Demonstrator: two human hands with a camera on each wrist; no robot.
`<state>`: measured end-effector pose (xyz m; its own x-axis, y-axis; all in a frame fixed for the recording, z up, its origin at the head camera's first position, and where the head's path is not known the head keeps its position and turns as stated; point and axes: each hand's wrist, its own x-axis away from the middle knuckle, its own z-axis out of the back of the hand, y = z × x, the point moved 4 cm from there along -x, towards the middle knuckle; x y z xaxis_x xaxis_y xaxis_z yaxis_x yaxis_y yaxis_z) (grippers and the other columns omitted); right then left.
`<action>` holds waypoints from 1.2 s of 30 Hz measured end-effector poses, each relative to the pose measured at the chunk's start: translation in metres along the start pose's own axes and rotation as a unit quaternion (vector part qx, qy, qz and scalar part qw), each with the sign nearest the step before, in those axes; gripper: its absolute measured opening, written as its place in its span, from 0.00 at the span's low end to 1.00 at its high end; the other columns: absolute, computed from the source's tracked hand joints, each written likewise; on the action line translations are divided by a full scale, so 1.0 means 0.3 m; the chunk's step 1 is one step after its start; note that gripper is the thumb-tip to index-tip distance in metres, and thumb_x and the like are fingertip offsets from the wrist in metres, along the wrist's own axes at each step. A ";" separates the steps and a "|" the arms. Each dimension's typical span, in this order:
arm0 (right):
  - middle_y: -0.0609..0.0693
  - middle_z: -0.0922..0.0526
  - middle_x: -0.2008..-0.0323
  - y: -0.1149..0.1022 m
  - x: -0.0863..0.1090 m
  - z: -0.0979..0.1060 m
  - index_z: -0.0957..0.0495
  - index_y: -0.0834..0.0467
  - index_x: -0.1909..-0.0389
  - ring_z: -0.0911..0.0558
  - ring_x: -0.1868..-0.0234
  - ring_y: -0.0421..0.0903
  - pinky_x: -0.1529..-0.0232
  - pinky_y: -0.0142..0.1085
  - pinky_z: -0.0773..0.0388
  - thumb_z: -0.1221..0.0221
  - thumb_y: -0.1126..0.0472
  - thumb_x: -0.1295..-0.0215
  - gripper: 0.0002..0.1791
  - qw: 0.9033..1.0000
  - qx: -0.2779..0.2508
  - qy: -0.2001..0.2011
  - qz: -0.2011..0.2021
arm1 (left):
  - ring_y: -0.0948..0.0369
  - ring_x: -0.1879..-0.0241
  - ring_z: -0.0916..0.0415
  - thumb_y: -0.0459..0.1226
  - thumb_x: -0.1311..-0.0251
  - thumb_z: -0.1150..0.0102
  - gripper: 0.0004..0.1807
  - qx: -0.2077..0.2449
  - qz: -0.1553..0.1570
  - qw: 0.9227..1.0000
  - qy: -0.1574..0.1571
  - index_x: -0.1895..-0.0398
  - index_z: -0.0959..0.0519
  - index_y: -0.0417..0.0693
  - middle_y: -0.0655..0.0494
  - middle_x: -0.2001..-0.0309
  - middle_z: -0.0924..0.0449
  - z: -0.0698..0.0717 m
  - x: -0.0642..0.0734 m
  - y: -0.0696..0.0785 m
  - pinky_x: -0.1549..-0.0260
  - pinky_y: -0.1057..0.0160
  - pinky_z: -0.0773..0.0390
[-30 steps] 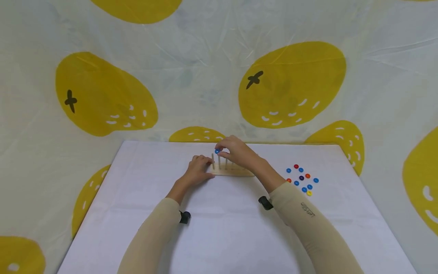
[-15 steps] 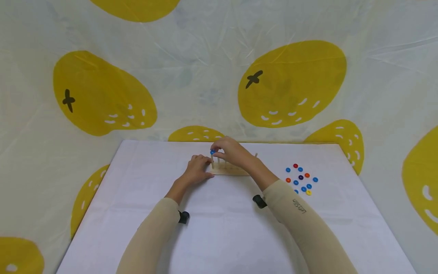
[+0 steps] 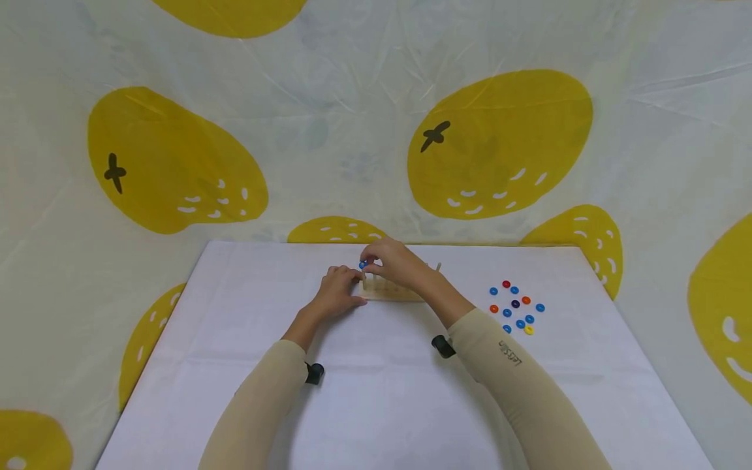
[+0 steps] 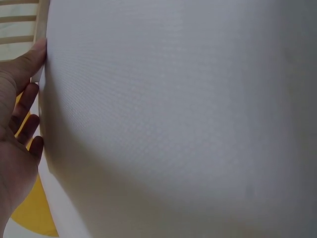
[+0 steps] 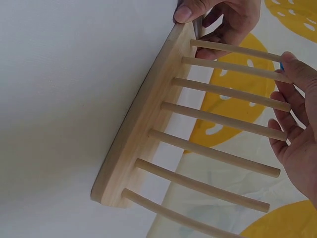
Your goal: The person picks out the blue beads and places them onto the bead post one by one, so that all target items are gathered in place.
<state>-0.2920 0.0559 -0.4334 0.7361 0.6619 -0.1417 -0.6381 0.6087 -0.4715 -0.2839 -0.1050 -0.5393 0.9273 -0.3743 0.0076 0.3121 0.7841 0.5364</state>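
My left hand [image 3: 339, 292] grips the end of the wooden peg rack [image 5: 148, 114]. My right hand [image 3: 395, 262] pinches a blue ring [image 3: 362, 265] at the leftmost peg's [image 5: 233, 50] tip; can't tell if it's threaded. Loose rings [image 3: 507, 313] lie right of the rack.

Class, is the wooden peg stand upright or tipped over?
Upright: the stand rests base-down on the white table, its pegs pointing up in the head view.

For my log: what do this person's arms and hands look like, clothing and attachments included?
The left sleeve and right sleeve are long and beige, the right bearing dark lettering. A small black device juts out from each. The left hand and right hand are ungloved.
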 end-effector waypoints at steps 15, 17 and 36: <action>0.48 0.12 0.56 0.007 0.006 0.000 0.14 0.56 0.54 0.16 0.52 0.47 0.44 0.42 0.20 0.33 0.58 0.31 0.09 0.999 0.021 -0.002 -0.025 | 0.48 0.35 0.36 0.47 0.45 0.22 0.26 0.002 0.016 1.000 -0.010 0.45 0.19 0.51 0.51 0.46 0.23 0.000 -0.003 -0.001 0.34 0.43 0.35; 0.48 0.11 0.57 0.007 0.007 -0.001 0.14 0.56 0.54 0.16 0.52 0.47 0.44 0.42 0.20 0.33 0.58 0.31 0.09 0.999 0.022 0.000 -0.023 | 0.47 0.35 0.36 0.47 0.45 0.22 0.26 0.000 0.016 1.000 -0.011 0.44 0.19 0.51 0.51 0.46 0.23 0.001 -0.003 0.000 0.35 0.43 0.36; 0.49 0.12 0.57 0.012 0.018 0.001 0.14 0.56 0.53 0.16 0.51 0.50 0.43 0.43 0.20 0.32 0.58 0.32 0.10 0.999 0.009 0.008 -0.032 | 0.49 0.35 0.35 0.48 0.45 0.22 0.30 -0.001 0.016 1.000 -0.009 0.41 0.19 0.49 0.52 0.45 0.22 -0.006 -0.003 -0.004 0.34 0.43 0.35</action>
<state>-0.2906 0.0619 -0.4355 0.7792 0.6141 -0.1251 -0.5931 0.6581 -0.4638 -0.2846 -0.1049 -0.5415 0.9330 -0.3576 0.0406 0.2822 0.7969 0.5341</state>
